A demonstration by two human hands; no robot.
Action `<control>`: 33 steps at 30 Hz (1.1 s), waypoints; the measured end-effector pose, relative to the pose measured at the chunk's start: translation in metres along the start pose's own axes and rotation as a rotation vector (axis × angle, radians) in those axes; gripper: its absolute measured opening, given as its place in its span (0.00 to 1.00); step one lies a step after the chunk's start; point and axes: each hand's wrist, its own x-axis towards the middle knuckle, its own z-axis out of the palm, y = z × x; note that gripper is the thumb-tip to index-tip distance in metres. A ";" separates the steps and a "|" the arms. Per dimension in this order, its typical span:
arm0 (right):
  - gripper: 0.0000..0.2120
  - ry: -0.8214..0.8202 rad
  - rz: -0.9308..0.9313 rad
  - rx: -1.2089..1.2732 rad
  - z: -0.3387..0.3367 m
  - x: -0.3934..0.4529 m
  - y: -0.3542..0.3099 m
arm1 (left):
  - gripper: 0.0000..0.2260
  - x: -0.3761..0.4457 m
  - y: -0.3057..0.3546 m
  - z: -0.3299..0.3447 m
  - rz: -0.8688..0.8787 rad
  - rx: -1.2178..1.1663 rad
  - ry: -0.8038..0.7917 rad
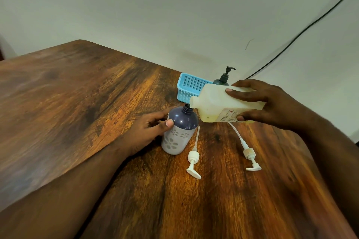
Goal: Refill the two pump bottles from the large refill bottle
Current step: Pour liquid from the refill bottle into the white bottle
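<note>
Two white pump heads (193, 158) (250, 154), each with its tube, are laid flat on the wooden surface (77, 93) near its right edge, just beside each other but apart. The purple bottle (179, 130) is stood upright between them and the left hand (149, 132), whose fingers (169, 123) are wrapped around its side. The large refill bottle (219, 103) is held tipped over by the right hand (272, 105), fingers closed on its body, its mouth set at the purple bottle's open neck. A blue basket (189, 88) and a dark pump bottle (223, 78) are placed at the far edge, by the wall, behind the refill bottle.
</note>
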 end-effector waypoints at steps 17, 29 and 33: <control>0.33 -0.006 0.022 0.007 0.002 0.000 0.006 | 0.22 0.001 -0.005 -0.002 0.001 -0.023 0.008; 0.30 -0.013 0.044 0.007 -0.001 -0.001 0.000 | 0.21 0.002 -0.008 -0.004 0.001 -0.028 -0.006; 0.31 -0.019 0.050 -0.006 -0.001 -0.001 -0.001 | 0.22 0.003 -0.009 -0.005 -0.016 -0.029 -0.002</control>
